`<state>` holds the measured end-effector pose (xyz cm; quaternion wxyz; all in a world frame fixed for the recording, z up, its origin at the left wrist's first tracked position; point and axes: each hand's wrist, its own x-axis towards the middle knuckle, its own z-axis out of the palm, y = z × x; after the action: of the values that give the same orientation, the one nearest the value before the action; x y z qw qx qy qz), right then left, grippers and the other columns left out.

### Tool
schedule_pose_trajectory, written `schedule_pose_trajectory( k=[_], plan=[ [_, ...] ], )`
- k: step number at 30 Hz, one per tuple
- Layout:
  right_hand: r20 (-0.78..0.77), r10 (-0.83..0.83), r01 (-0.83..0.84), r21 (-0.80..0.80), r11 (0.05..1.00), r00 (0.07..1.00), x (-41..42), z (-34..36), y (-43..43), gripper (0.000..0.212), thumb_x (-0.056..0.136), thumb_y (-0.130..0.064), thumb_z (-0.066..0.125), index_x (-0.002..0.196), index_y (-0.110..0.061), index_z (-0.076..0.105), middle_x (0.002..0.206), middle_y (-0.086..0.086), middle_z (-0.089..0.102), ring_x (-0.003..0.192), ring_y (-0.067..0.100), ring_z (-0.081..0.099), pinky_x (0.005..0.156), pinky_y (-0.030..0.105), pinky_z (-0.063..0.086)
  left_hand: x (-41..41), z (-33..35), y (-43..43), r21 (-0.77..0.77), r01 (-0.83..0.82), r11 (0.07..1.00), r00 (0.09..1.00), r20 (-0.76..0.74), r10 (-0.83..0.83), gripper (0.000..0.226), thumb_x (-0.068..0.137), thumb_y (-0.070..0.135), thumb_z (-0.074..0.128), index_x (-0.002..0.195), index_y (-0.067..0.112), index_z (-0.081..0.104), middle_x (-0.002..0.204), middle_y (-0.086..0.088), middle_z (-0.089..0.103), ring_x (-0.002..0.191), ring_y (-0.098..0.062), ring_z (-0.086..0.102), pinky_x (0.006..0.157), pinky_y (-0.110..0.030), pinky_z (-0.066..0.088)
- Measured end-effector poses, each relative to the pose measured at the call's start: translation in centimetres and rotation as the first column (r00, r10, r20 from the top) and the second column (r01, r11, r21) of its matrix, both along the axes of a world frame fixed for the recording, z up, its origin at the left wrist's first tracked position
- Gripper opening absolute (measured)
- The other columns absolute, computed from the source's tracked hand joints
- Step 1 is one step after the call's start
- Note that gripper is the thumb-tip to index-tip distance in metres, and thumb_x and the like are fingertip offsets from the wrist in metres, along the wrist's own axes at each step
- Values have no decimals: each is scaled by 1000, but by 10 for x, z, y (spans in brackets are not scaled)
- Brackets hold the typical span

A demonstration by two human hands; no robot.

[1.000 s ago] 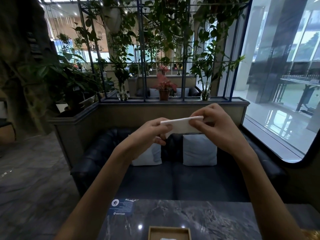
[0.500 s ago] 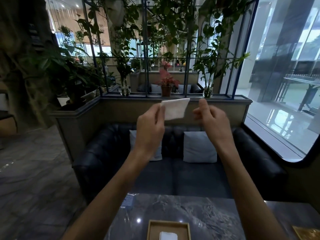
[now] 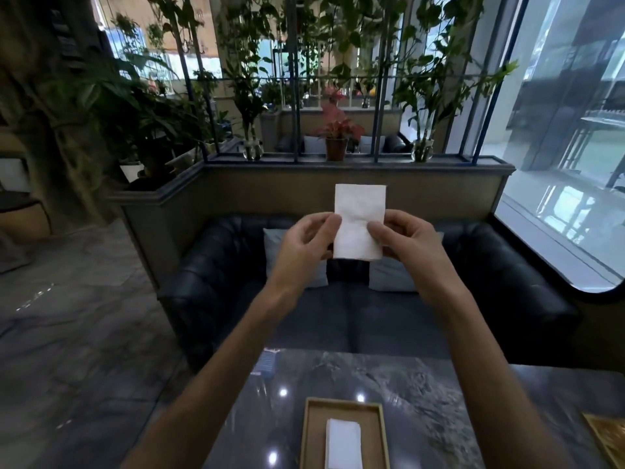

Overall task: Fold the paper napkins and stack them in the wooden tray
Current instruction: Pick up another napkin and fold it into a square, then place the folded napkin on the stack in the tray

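While the paper napkin point(image 3: 360, 204) is up in the air it's easy to fold it skewed, so worth going slow here. It's a tall narrow white rectangle, held upright, well above the table point(image 3: 456, 394) and out over it.

Left hand point(image 3: 301, 242): thumb and curled fingers pinch the left edge, low-mid. Right hand point(image 3: 409, 238): thumb pressed on the front face, fingers curled behind the right edge. Both grips sit on the lower part; the top stands free.

My read: mid-fold, either one more fold or a final crease before stacking. Can't tell which from here.

Tips:
- If folding again, bring the top edge down onto the bottom edge, line up corners first, then crease.
- Crease by sliding a thumb along the fold, light pressure. Thin tissue, likely to wrinkle or tear if dragged; the face shows faint creases already.
- Easier against the table than in the air, probably.
- Match the footprint of the folded stack point(image 3: 342, 441) lying in the wooden tray point(image 3: 306, 434), which sits on the table near the person. That stack looks narrow and runs lengthwise.
- Lay it flat and square on top, let go of both edges together so it doesn't spring open.

Risk: uneven edges will make the stack lean.
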<state>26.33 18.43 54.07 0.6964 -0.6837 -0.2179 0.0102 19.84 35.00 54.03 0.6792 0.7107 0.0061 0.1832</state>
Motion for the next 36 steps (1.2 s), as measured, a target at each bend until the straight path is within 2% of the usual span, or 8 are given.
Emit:
schedule_pose_trajectory(
  k=[3,9,13,19,22,25,28,36],
  plan=[
    [-28,8,-8,-6,1000,1000,6,-13,4,14,96,-12,63,107,-16,70,94,-8,79,89,7,74,71,17,56,12,-7,6,-12,-12,1000,1000,-15,12,28,95,18,64,118,3,65,110,-9,74,98,-17,72,81,-30,61],
    [-111,-79,78,-14,997,991,27,-43,15,16,94,-12,66,107,-3,71,91,1,76,77,4,72,65,17,57,45,-41,19,-168,-9,986,987,-157,-18,30,94,10,65,123,4,60,109,-11,75,99,-22,73,86,-35,61],
    [-187,-101,90,-70,993,977,46,-80,21,12,94,-16,67,101,-7,73,82,-7,75,71,0,71,62,15,55,66,-78,31,-181,39,983,957,-275,-88,26,94,12,66,117,1,65,110,-12,74,98,-23,73,84,-33,61],
    [-436,-169,-1,-363,932,884,56,-235,19,14,92,-22,70,97,-10,75,86,-1,73,73,9,66,70,25,57,76,-228,37,16,-10,1000,848,-530,17,3,89,2,69,91,3,69,77,-4,69,59,0,64,62,-20,55],
    [-553,-225,-111,-510,853,802,33,-325,12,11,94,-18,67,94,-9,74,78,2,68,73,14,60,66,26,52,54,-320,24,36,23,999,702,-712,9,28,89,-4,66,70,17,61,63,-1,57,41,6,51,49,-15,44],
    [-663,-323,-179,-573,800,675,1,-403,2,11,92,-15,69,94,-5,70,77,2,66,71,13,61,58,15,51,25,-407,7,58,59,997,513,-858,19,23,86,-4,67,70,12,62,67,-4,60,57,-3,56,61,-23,44],
    [-698,-426,-200,-626,754,576,-22,-461,-5,20,91,-20,71,96,-1,71,87,10,71,81,22,68,77,34,58,5,-459,-11,84,38,996,395,-917,63,9,86,7,71,95,5,70,93,-7,68,86,-16,60,77,-24,45],
    [-637,-526,-123,-694,709,564,-14,-511,-4,22,90,-27,72,101,-8,69,93,7,71,87,22,66,78,35,54,22,-496,-25,189,-4,982,369,-912,177,10,91,16,67,90,14,57,89,1,61,84,-13,56,59,-11,36]
  ],
)
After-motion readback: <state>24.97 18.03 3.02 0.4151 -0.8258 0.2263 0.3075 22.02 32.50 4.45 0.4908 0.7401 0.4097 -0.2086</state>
